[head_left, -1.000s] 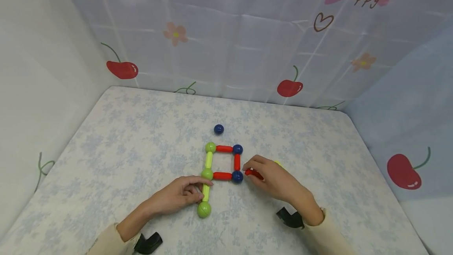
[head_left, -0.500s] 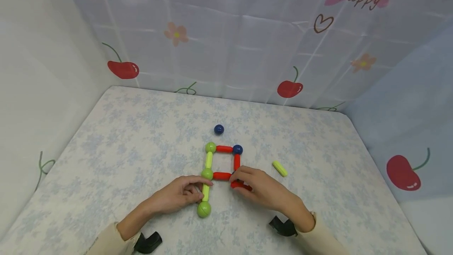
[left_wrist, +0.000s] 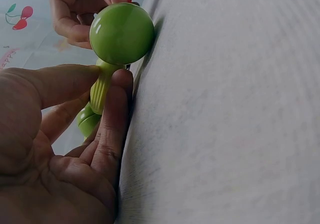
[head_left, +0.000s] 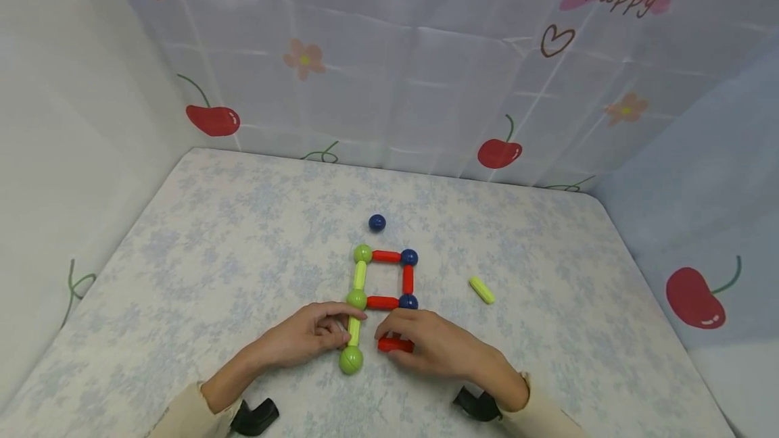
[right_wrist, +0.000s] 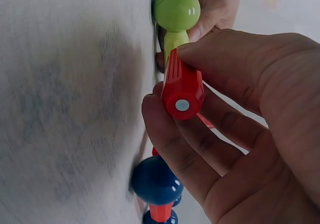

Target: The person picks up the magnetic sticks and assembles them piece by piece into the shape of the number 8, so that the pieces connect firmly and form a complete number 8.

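Note:
On the table lies a figure of magnetic rods and balls: a square of green balls, blue balls, red rods and a yellow-green rod. From its lower left corner another yellow-green rod runs toward the near side and ends in a green ball. My left hand pinches this lower rod between thumb and fingers. My right hand holds a loose red rod by thumb and fingers, right of that lower rod; its end shows a silvery magnet disc.
A single blue ball sits beyond the square. To the right lies a loose yellow-green rod. Behind the table hangs a curtain printed with cherries, and a pale wall stands on the left.
My right hand has carried the red rod leftward and nearer, from right of the square to below it, uncovering the loose yellow-green rod. My left hand stays in place.

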The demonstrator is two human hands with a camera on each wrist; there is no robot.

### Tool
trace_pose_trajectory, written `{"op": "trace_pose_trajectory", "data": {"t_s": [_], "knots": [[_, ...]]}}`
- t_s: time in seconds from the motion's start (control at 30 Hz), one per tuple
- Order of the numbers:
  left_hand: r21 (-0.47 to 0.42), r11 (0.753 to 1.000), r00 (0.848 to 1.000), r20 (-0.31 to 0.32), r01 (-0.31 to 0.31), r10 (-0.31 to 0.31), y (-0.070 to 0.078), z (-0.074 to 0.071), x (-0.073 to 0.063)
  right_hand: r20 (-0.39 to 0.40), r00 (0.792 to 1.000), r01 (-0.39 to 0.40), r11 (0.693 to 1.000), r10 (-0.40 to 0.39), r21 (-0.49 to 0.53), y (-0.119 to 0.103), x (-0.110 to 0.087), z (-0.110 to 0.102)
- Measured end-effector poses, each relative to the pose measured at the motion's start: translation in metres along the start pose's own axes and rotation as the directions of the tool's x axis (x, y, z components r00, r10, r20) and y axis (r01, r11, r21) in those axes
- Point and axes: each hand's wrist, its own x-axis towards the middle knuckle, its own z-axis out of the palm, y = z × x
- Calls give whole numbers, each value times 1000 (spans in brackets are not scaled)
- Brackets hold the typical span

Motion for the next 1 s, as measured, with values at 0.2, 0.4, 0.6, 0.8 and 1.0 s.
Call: {"op": "trace_pose_trajectory", "data": {"t_s": [0.2, 0.4, 0.6, 0.8, 1.0], "knots": [[22, 1000, 1000, -4, -2, 2, 0, 1, -1, 11, 998, 62, 998, -62, 21, -3, 2, 6], [100, 995, 999, -19, -26, 28, -1, 0, -1, 12, 992, 126, 991, -127, 44, -4, 4, 11], [112, 994, 1000, -14, -18, 19, 1, 1, -1, 10, 991, 135, 990, -136, 36, -5, 4, 13], [153, 987, 998, 26, -54, 51, 3, 4, -1, 12, 991, 135, 989, -136, 67, -5, 5, 14], [295, 950, 994, -11, -101, 109, 5, 13, -6, 12, 992, 126, 990, -127, 67, -4, 6, 13]]}}
